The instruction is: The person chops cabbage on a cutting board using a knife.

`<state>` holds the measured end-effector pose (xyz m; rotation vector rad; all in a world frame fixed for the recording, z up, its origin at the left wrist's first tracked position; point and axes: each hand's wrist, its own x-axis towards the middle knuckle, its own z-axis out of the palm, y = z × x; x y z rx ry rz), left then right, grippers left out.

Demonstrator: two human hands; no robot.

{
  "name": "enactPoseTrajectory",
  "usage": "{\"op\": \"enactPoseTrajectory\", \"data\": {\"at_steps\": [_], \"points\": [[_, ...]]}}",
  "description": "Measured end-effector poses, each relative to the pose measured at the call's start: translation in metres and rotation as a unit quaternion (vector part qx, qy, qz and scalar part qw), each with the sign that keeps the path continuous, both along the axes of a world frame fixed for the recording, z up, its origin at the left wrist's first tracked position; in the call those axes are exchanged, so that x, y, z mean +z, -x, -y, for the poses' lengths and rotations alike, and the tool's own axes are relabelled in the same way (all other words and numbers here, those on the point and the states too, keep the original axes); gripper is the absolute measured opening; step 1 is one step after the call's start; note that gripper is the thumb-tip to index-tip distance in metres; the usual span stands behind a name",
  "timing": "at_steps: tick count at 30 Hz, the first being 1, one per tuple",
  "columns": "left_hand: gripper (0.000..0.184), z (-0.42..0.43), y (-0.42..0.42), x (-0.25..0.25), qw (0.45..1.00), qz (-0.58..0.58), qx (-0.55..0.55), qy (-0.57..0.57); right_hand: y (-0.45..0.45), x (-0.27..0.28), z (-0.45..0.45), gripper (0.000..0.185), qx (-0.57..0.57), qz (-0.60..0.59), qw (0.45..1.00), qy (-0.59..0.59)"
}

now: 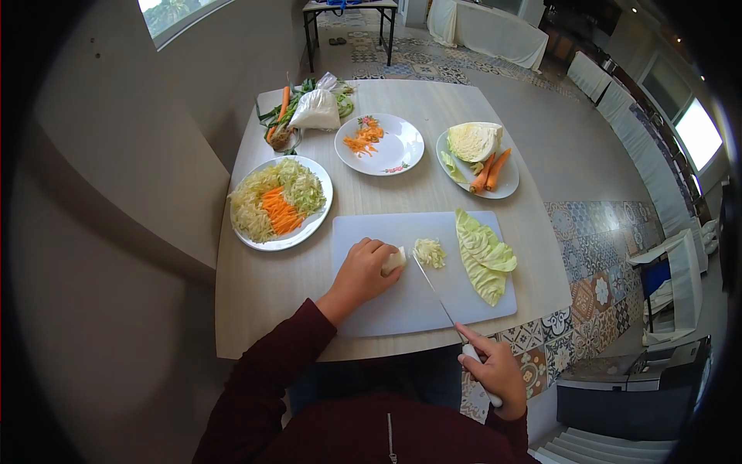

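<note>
My left hand (363, 272) is closed around a pale piece of cabbage (394, 261) on the white cutting board (371, 317). In my right hand (495, 370) is a knife (437, 292), gripped by its white handle. The blade slants up and left, its tip touching or just beside a small heap of shredded cabbage (430, 252). Loose green cabbage leaves (485, 257) lie on the right part of the board. My left fingers partly hide the cabbage piece.
Left stands a plate (267, 247) of shredded cabbage and carrot strips. Behind the board, a floral plate (402, 143) holds carrot bits. A plate (506, 191) at right bears half a cabbage (474, 141) and carrots (489, 172). A plastic bag (317, 110) and vegetables sit at back left.
</note>
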<state>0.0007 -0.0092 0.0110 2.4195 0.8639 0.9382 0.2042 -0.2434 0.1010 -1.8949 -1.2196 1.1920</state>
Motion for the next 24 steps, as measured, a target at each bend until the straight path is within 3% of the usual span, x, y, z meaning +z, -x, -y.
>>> {"op": "enactPoseTrajectory", "data": {"at_steps": [5, 8, 11, 17, 20, 24], "points": [[0.024, 0.001, -0.007, -0.004, 0.999, 0.03, -0.021, 0.023, -0.008, -0.001, 0.011, 0.059, 0.0, 0.035, 0.999, -0.031], [0.024, 0.0, -0.012, 0.003, 0.999, 0.013, -0.006, -0.048, -0.006, 0.008, 0.012, 0.059, -0.002, 0.105, 0.991, -0.082], [0.023, -0.007, -0.018, 0.011, 1.0, 0.016, -0.01, -0.011, -0.007, 0.003, 0.013, 0.06, 0.009, 0.191, 0.974, -0.125], [0.016, -0.014, -0.043, 0.036, 0.995, 0.04, -0.094, -0.016, -0.004, 0.0, 0.016, 0.061, 0.031, 0.235, 0.956, -0.171], [0.011, -0.026, -0.048, 0.035, 0.989, -0.047, -0.129, 0.049, -0.006, -0.006, 0.021, 0.061, 0.039, 0.253, 0.954, -0.156], [0.01, -0.032, -0.056, 0.033, 0.989, -0.089, -0.119, 0.03, -0.008, -0.007, 0.029, 0.062, 0.053, 0.257, 0.953, -0.153]]}}
